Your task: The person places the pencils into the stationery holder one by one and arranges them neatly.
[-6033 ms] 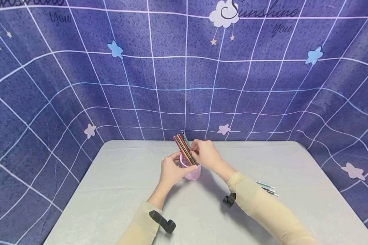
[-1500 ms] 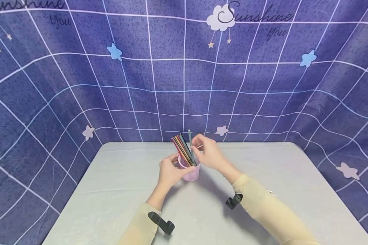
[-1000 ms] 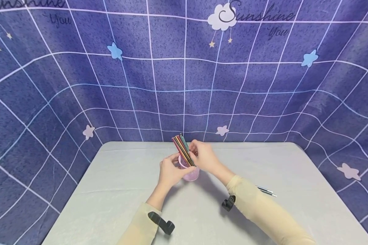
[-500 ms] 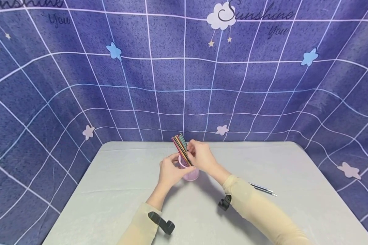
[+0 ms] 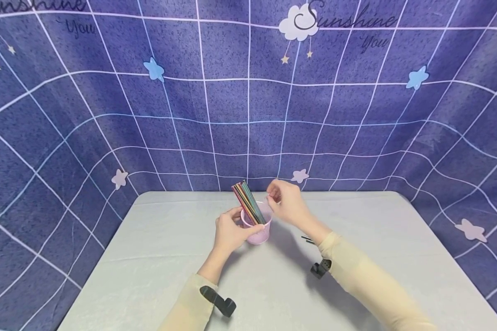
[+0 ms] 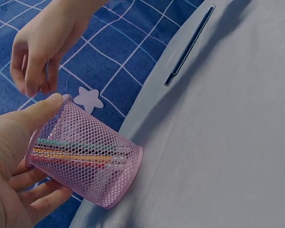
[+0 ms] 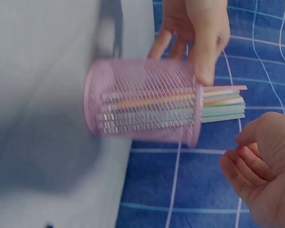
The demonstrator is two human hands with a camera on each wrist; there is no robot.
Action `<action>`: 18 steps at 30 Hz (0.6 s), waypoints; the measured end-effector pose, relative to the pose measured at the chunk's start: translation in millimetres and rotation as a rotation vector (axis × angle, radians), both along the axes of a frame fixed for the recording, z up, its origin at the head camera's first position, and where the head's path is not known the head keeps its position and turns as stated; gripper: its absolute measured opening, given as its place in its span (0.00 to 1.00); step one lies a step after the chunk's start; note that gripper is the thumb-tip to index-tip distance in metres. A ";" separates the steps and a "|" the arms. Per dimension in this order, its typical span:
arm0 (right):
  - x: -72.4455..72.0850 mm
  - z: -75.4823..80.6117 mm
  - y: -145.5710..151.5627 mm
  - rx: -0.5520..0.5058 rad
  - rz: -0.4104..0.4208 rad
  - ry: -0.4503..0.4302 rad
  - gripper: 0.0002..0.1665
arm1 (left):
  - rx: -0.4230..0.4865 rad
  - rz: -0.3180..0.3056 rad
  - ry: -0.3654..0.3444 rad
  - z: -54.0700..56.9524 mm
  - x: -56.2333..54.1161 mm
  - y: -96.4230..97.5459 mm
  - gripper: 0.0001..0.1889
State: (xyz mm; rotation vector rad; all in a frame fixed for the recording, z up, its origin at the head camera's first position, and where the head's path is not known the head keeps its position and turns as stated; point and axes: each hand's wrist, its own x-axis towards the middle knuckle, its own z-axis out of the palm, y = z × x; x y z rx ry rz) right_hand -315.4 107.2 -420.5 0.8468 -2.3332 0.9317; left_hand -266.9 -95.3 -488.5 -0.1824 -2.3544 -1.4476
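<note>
My left hand (image 5: 232, 230) grips a pink mesh pencil cup (image 5: 258, 236) at its rim, the thumb near the front edge and the fingers around the far side. Several coloured pencils (image 5: 247, 202) lean together to the left inside it, red, yellow, black and green among them. Just right of the cup's mouth hovers my right hand (image 5: 287, 202), its fingers loosely bent with nothing between them. In the right wrist view that hand (image 7: 266, 171) is apart from the pencil ends (image 7: 224, 103).
Two dark pencils (image 6: 190, 45) lie side by side on the light grey table (image 5: 157, 257), partly covered by my right forearm in the head view. Behind the table hangs a purple-blue grid-patterned curtain (image 5: 228, 101). Each sleeve carries a black wrist camera (image 5: 320, 268).
A green pencil that my right hand held has gone into the cup with the others. The right hand has let go and drawn back to the right. My left hand keeps its hold.
</note>
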 end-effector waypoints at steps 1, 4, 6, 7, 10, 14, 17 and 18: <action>-0.6 2.3 4.9 0.008 -0.007 0.007 0.06 | 0.001 0.001 -0.003 0.3 0.1 0.2 0.36; -2.7 7.4 21.2 0.032 -0.034 0.028 0.05 | 0.006 0.004 -0.015 1.4 0.9 0.9 0.37; -4.4 9.4 32.9 0.048 -0.057 0.029 0.05 | 0.014 0.007 -0.026 1.9 1.3 1.2 0.38; -5.3 9.8 38.9 0.055 -0.070 0.031 0.05 | 0.018 0.007 -0.031 1.9 1.3 1.2 0.38; -6.1 10.6 56.6 0.064 -0.096 0.021 0.04 | 0.023 0.009 -0.040 2.4 2.3 1.3 0.38; -3.9 8.0 79.3 0.088 -0.138 0.004 0.03 | 0.018 0.006 -0.040 3.2 3.3 1.2 0.37; -0.9 3.0 95.9 0.122 -0.169 -0.002 0.03 | 0.016 0.003 -0.039 3.1 3.3 1.1 0.37; 0.4 1.1 101.2 0.130 -0.173 -0.004 0.02 | 0.015 0.004 -0.039 2.8 3.2 1.0 0.37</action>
